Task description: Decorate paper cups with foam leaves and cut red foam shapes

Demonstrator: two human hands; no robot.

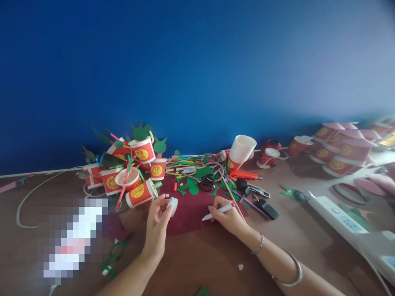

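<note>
The two hands are apart, each closed on its own item. The left hand grips a narrow white ring, apparently a roll of tape, thumb against its face. The right hand holds a slim, smooth white marker with a red end, tip pointing toward the left hand; I cannot tell whether it touches the paper. Both items are above or close to a flat, matte dark-red sheet lying between and beyond the hands.

On the sheet just beyond the left hand sits a small red cap. Farther out, between the hands, black-handled scissors lie among curved green paper offcuts, with thin plastic straws behind. Beyond the left hand, to its left, red-and-white paper cups printed in yellow are heaped, some bearing a green eared cut-out.

Beyond the right hand rises a leaning stack of ribbed white cups. Nearer, to its right, are an orange utility knife and a black oblong key fob. Well right, a white plastic power strip lies on the brown tabletop.
</note>
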